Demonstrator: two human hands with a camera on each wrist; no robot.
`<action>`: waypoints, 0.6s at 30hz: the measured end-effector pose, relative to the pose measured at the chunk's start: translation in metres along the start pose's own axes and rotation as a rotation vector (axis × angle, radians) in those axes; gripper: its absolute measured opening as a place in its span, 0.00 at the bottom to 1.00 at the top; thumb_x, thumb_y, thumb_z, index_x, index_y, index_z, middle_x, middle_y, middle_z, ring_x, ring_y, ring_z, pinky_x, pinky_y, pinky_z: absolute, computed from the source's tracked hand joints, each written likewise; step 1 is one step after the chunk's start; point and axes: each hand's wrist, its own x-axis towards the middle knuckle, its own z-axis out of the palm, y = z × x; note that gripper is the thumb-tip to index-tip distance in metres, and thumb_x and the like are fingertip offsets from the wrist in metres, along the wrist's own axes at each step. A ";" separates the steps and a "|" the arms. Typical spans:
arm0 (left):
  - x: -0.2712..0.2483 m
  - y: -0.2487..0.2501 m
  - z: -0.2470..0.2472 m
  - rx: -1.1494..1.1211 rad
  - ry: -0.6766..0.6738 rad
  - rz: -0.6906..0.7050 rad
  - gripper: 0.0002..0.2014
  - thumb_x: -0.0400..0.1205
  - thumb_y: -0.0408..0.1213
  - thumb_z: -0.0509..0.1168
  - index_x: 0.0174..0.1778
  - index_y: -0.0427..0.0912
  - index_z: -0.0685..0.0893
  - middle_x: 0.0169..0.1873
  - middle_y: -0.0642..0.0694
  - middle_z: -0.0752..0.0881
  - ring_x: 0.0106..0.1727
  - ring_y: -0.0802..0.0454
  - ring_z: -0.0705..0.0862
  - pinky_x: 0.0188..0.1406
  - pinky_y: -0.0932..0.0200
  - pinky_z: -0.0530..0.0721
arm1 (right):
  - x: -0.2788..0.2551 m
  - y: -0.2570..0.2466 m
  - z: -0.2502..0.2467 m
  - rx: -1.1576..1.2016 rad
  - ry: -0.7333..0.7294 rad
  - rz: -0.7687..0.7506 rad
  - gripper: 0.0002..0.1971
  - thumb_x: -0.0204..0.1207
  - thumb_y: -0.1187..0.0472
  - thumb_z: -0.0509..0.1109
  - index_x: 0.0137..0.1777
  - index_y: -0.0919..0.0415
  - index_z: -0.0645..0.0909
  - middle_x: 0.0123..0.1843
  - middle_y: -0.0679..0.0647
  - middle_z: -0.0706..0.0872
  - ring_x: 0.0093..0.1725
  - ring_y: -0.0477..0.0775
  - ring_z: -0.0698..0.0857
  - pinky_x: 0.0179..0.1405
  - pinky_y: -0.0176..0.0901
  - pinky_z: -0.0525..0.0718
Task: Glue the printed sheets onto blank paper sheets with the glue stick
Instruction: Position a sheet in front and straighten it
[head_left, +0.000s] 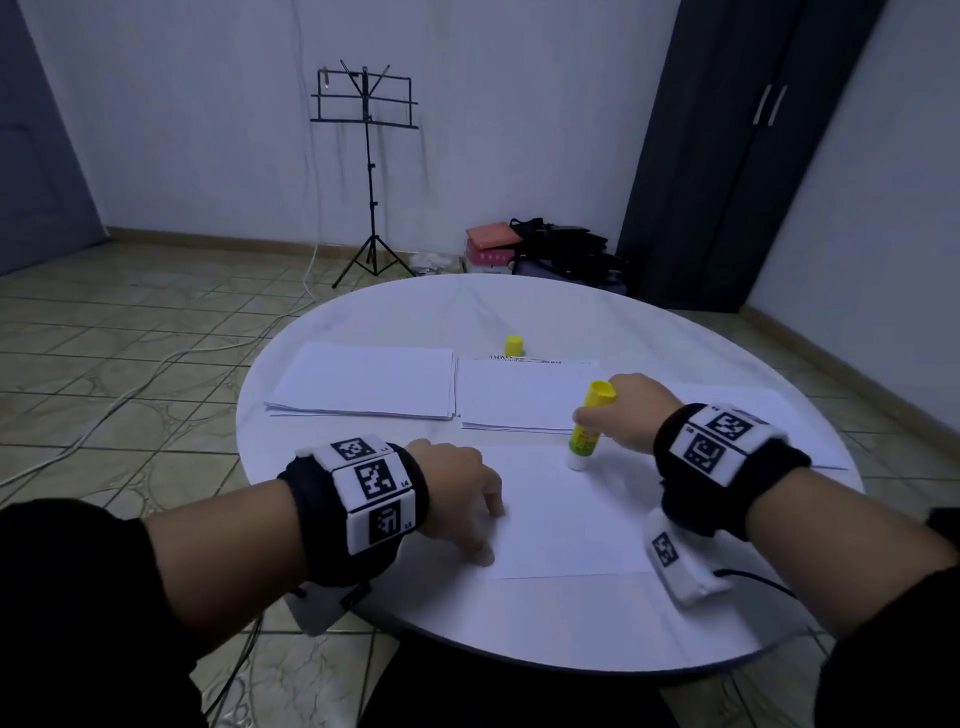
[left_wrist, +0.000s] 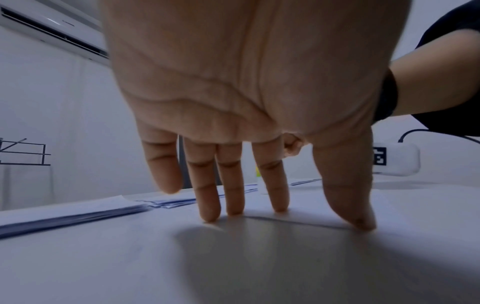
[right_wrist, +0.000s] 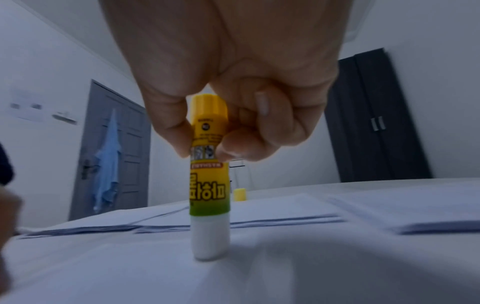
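1. A round white desk (head_left: 519, 306) is seen in the head view, with every task item laid on it.
2. A stack of blank sheets (head_left: 363, 379) is laid at the far left of the desk; a second stack (head_left: 514, 397) is set just to its right, and a line of print is seen at that stack's far edge.
3. More sheets (head_left: 779, 415) are spread at the right, partly hidden by the right wrist.
4. A single sheet (head_left: 561, 519) is laid at the near middle of the desk.
5. The left hand (head_left: 457, 483) is spread wide, and its straight fingertips (left_wrist: 209, 214) are pressed on the left edge of the single sheet.
6. The right hand (head_left: 623, 410) is closed round the glue stick (right_wrist: 209, 176), which is pinched between thumb and fingers at its yellow upper part.
7. The glue stick is held upright, and its white end is set down on the far part of the single sheet.
8. A yellow cap (head_left: 514, 344) is stood alone at the far middle of the desk, just beyond the second stack.
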 end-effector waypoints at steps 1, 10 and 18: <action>0.001 0.000 0.000 0.013 0.002 -0.002 0.29 0.71 0.62 0.71 0.67 0.60 0.76 0.63 0.53 0.76 0.65 0.49 0.77 0.66 0.51 0.72 | 0.000 0.010 -0.004 0.018 0.006 0.029 0.12 0.74 0.52 0.69 0.44 0.61 0.75 0.43 0.56 0.79 0.44 0.57 0.79 0.37 0.43 0.75; 0.003 -0.008 0.001 -0.042 -0.034 -0.082 0.39 0.66 0.67 0.72 0.72 0.60 0.69 0.71 0.55 0.71 0.74 0.49 0.66 0.71 0.48 0.67 | -0.019 0.021 -0.019 0.113 0.080 0.009 0.10 0.74 0.57 0.69 0.37 0.60 0.72 0.36 0.54 0.77 0.38 0.55 0.77 0.32 0.42 0.73; 0.000 -0.006 0.001 -0.040 -0.071 -0.215 0.58 0.54 0.74 0.72 0.77 0.55 0.55 0.71 0.48 0.69 0.72 0.41 0.69 0.71 0.42 0.69 | -0.059 -0.049 0.013 0.069 -0.113 -0.374 0.13 0.75 0.50 0.69 0.42 0.61 0.79 0.37 0.51 0.78 0.41 0.52 0.77 0.32 0.36 0.71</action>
